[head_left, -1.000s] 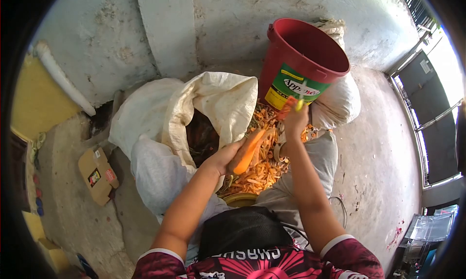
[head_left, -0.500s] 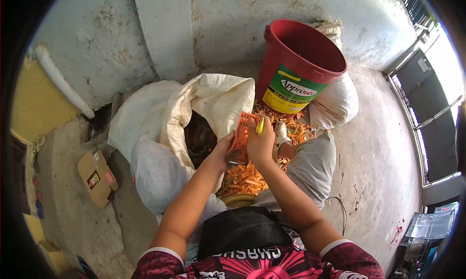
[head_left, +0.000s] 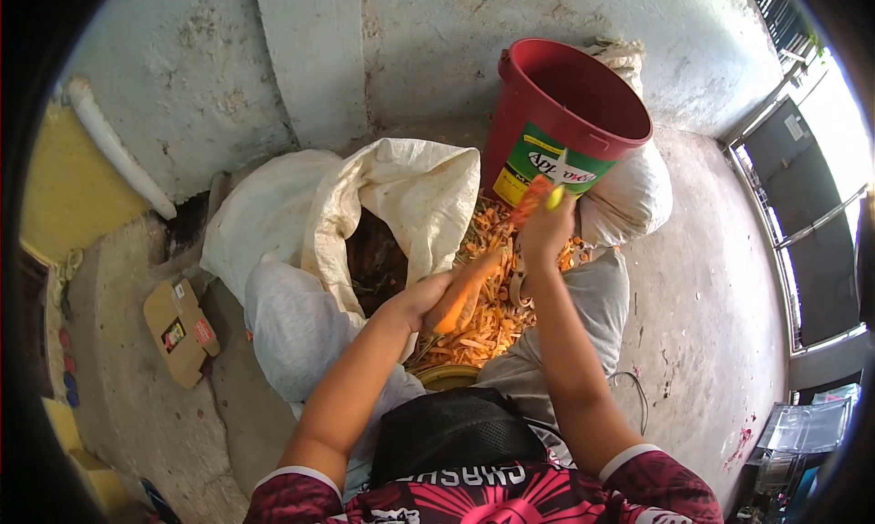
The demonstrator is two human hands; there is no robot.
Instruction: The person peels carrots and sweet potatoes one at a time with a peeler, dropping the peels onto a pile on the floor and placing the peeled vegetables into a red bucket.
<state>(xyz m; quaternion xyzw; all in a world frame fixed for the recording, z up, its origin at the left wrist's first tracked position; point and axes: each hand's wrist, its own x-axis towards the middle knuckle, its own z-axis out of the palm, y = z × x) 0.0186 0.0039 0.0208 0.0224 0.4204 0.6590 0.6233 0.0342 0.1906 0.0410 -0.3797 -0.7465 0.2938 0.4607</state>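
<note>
My left hand (head_left: 427,298) is wrapped round a carrot (head_left: 462,298), which slants up to the right over a heap of orange peelings (head_left: 497,319). Up and to the right, my right hand (head_left: 549,232) is closed round an orange slotted peeler (head_left: 529,201), smeared by motion. A yellow-handled knife (head_left: 555,197) is in the same grip, its pale blade pointing up in front of the bucket label. Beside my left hand a white woven sack (head_left: 424,173) gapes, with dark contents inside. The rim of a yellow basin (head_left: 447,375) shows below the peelings.
A red bucket (head_left: 583,87) with a green label stands ahead against the wall. Behind it leans a stuffed white sack (head_left: 638,191). On the concrete floor at left lies a piece of cardboard (head_left: 180,334). My bent knees flank the peelings.
My right hand has moved up and right with the peeler and knife, away from my left hand. The carrot in my left hand now shows uncovered.
</note>
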